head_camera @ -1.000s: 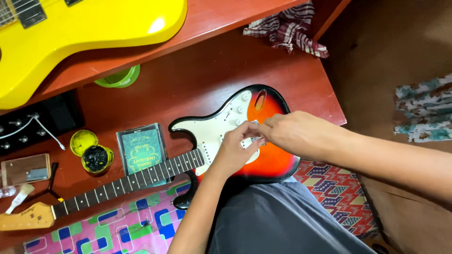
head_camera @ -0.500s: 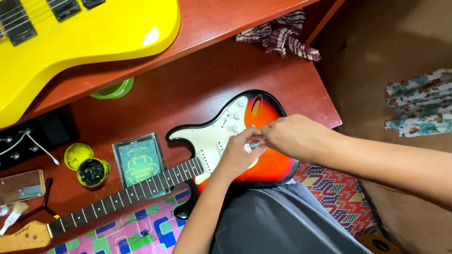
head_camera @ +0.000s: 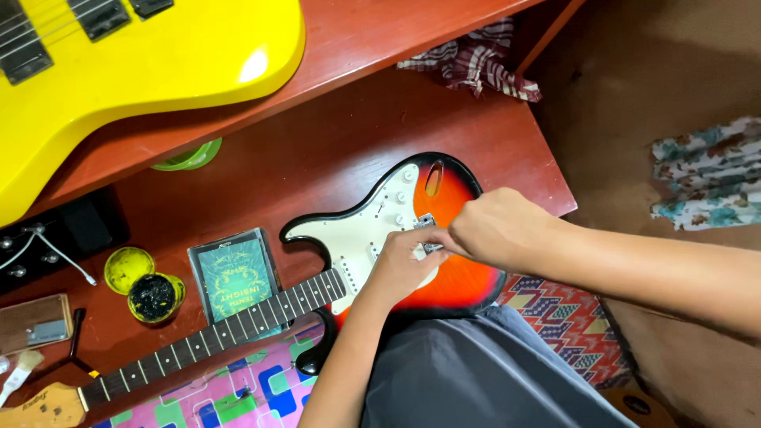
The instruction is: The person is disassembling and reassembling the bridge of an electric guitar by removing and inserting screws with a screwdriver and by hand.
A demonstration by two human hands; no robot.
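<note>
While the sunburst electric guitar (head_camera: 464, 277) lies across the red surface (head_camera: 317, 158), both hands meet at its bridge (head_camera: 426, 222) — left hand (head_camera: 404, 265) fingers curled on the bridge, right hand (head_camera: 495, 230) closed, pinching there — held item not discernible.

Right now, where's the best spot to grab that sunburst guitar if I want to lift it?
Probably the neck near the sunburst guitar body, coming from above: it lies flat, bare and narrow, while both hands crowd the bridge.
</note>
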